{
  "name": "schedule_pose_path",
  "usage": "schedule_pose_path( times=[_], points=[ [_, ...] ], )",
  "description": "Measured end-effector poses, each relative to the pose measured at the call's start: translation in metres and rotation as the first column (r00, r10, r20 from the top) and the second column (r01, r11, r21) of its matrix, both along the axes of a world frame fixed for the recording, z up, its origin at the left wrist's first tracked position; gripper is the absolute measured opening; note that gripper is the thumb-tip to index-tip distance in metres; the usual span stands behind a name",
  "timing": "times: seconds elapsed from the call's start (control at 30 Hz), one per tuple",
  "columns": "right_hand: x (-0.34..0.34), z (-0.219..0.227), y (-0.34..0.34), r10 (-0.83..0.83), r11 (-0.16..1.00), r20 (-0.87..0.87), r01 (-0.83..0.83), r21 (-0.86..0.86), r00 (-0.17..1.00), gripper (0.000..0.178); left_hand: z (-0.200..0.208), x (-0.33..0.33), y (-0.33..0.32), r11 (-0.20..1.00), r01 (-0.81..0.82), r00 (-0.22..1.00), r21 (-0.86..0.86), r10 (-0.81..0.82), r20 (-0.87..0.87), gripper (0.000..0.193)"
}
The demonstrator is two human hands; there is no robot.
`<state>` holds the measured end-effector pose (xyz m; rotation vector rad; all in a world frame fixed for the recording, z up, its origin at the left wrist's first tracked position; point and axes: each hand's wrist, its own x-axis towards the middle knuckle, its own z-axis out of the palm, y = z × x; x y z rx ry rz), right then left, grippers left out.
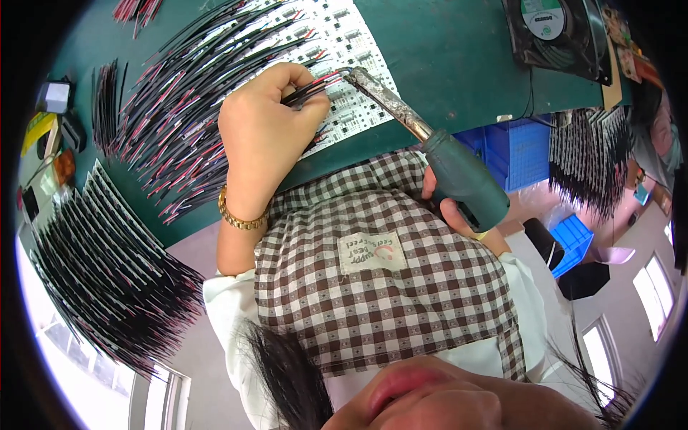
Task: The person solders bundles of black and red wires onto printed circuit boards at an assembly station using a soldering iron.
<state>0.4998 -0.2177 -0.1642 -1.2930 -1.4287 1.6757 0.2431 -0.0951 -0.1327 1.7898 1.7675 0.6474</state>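
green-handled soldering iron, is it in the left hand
No, the green-handled soldering iron is gripped by the right hand, while the left hand pinches thin wires over the white circuit boards.

Checked apron (430, 287) — gold bracelet (246, 224)

Green worktable (459, 57), pale wall (620, 304), bright white windows (653, 297)

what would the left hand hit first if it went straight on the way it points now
Probably the soldering iron's metal tip, by the wires pinched in the left hand; depth is unclear, so it might brush the white circuit board sheet first.
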Motion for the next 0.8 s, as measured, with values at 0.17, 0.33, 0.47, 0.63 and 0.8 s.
schedule_pose_path(
  times=[0.17,0.33,0.47,0.63,0.8],
  points=[
    [-0.001,0.004,-0.006,0.012,0.999,0.026,-0.013,0.035,1.000,0.058,0.003,-0.001,-0.003,1.000,0.018,1.000,-0.007,-0.018,-0.001,0.013],
    [-0.010,0.014,-0.005,-0.112,0.994,-0.149,0.112,-0.012,0.982,0.068,0.002,-0.005,-0.007,0.999,0.022,0.999,-0.027,-0.023,-0.032,0.015],
    [-0.010,0.001,-0.017,-0.177,0.984,-0.235,0.167,-0.061,0.956,0.072,-0.001,-0.004,-0.002,0.998,0.051,0.999,-0.030,-0.051,0.002,0.018],
    [-0.013,0.002,-0.020,-0.151,0.982,-0.143,0.132,-0.133,0.978,0.069,0.006,-0.015,0.002,0.987,0.133,0.989,-0.091,-0.138,-0.048,0.021],
    [-0.015,-0.004,-0.019,-0.146,0.989,-0.174,0.150,0.009,0.974,0.024,0.011,-0.016,0.009,0.941,0.119,0.993,-0.317,-0.110,0.047,0.018]
  ],
)
